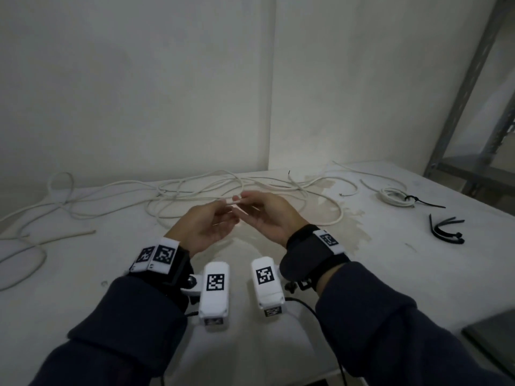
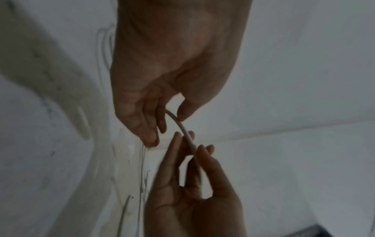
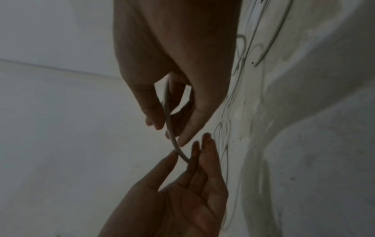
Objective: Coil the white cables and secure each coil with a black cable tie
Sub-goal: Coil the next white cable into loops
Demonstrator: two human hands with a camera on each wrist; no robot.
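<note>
Both hands pinch one white cable end, tied coil and black ties only overhead.

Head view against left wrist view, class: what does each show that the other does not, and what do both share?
Only the head view shows the finished coil with its tie, the loose black cable ties, both wrist cameras and the metal shelf frame. Only the left wrist view shows, close up, the left thumb and fingers pinching the white cable. Both show the left hand and right hand sharing that cable over the table, with uncoiled cable behind.
</note>
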